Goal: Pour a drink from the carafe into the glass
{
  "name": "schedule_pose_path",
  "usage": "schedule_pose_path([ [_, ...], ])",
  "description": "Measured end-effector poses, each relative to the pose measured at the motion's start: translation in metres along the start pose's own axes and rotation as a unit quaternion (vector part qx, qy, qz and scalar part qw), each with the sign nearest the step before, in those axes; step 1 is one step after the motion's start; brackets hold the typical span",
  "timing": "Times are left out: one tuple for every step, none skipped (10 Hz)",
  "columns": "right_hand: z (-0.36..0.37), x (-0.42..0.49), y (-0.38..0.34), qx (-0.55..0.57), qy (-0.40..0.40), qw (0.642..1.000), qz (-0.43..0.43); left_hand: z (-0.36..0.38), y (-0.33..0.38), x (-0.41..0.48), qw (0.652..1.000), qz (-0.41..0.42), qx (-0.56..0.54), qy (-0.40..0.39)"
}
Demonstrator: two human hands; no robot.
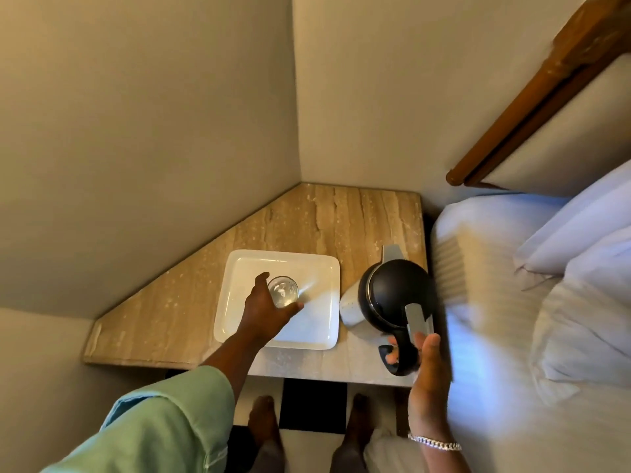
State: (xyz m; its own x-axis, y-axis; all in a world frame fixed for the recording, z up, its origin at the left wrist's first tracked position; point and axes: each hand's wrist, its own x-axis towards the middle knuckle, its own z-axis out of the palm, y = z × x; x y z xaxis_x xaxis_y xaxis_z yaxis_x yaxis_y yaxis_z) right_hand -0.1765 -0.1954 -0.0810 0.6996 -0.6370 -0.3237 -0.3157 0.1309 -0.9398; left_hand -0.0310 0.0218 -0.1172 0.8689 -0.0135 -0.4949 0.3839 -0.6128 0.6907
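Left hand (264, 310) grip around the glass (282, 291) on the white tray (235, 268), right hand (425, 367) grip around the carafe (397, 295) handle

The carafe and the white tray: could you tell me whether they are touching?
Apart. The head view shows a strip of bare tabletop between the carafe and the right edge of the white tray.

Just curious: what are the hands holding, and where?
Left hand grips the glass by its side; right hand holds the carafe by its handle.

Left hand (263, 310) grips glass (282, 291) on tray (321, 268); right hand (425, 367) holds carafe (392, 295).
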Motion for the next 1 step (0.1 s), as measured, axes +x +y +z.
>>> schedule_pose_path([
  [-0.0173, 0.0005, -0.0298, -0.101, 0.045, 0.994, -0.017, -0.0153, 0.0228, -0.0174, 0.999, 0.008, 0.007, -0.036],
])
